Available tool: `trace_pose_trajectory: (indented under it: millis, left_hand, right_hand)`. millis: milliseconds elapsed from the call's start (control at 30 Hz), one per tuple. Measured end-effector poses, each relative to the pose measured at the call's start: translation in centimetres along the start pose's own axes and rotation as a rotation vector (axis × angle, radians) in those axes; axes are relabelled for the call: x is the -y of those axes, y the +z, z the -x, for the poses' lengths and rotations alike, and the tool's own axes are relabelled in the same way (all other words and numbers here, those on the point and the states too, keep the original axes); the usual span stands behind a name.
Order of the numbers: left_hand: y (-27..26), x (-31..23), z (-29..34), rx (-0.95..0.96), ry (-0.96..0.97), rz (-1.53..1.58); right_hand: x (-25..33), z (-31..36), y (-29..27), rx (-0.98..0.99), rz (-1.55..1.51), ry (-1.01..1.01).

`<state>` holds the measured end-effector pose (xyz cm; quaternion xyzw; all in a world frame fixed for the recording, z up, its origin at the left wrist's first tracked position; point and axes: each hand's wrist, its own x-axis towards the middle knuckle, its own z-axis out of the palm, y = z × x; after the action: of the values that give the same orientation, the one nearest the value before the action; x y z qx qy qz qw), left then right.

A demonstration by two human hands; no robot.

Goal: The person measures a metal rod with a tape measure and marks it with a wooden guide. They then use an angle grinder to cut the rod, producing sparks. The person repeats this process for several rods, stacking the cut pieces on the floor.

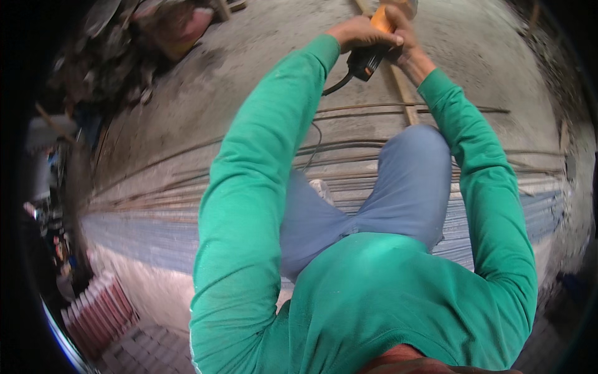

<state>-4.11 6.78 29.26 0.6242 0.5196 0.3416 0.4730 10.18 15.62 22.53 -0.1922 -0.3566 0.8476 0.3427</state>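
At the far middle of the head view, my two hands meet around a corded power tool that looks like an angle grinder (382, 20), with an orange body and a black rear end. My left hand (360, 33) closes on it from the left. From the right, my right hand (406, 38) wraps it, thumb toward the left hand. A pale rounded part at the tool's far end is cut off by the top edge. A black cord (338, 86) curves down from its rear. Beneath the tool a narrow wooden strip (403, 93) runs toward my right knee.
Long thin metal rods (349, 144) lie crosswise under and beyond my bent legs, with a bluish-grey bundle (149, 240) nearer. A heap of rubble and sacks (168, 31) fills the far left. Stacked reddish slats (99, 311) stand at the near left. The concrete floor (249, 50) stretches beyond.
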Motion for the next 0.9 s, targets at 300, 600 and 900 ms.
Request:
trace_pose_trajectory:
  millis: [300,600,900]
  left_hand:
    - [-11.4,3.9,21.2,-0.527,-0.189,-0.155]
    - [-9.6,20.9,44.8,-1.379,-0.577,0.283]
    - [-5.3,33.0,49.1,-1.819,-0.941,0.338]
  right_hand:
    - [-7.7,-1.2,14.8,0.590,0.967,0.208]
    - [-3.3,3.3,0.3,0.289,1.460,0.670]
    - [5.4,17.7,-16.8,-0.483,1.183,0.676]
